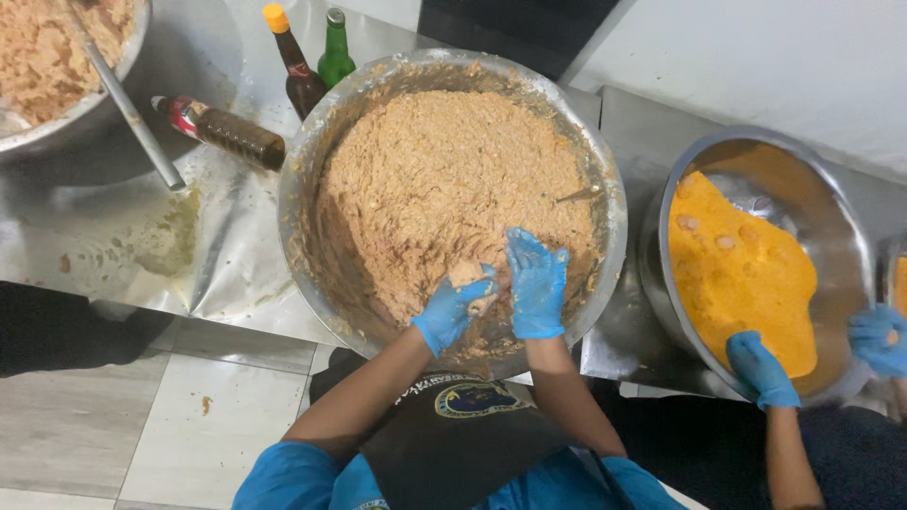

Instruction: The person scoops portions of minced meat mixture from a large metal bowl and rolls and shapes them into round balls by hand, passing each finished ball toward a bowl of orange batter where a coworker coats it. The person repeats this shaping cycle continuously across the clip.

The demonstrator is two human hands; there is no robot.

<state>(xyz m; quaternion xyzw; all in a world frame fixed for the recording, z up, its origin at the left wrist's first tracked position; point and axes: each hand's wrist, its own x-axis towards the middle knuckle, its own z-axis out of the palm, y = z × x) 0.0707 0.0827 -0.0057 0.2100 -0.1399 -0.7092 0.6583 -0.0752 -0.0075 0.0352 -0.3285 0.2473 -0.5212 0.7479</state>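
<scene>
A big steel bowl [312, 161] in front of me is filled with a coarse tan minced mixture [444, 179]. Both my hands wear blue gloves and work at the near side of the bowl. My left hand [453, 310] is curled around a small lump of the mixture [468, 276], with bits showing between the fingers. My right hand [536, 283] lies flat beside it, fingers stretched out, resting on the mixture and touching the lump's right side.
To the right, another person's blue-gloved hands [761, 370] hold a steel bowl of orange crumbs [737, 269]. At the back left stand a brown bottle [298, 71] and a green bottle [334, 52]; a third brown bottle [222, 127] lies flat. A further bowl of mixture [57, 57] with a metal handle sits far left.
</scene>
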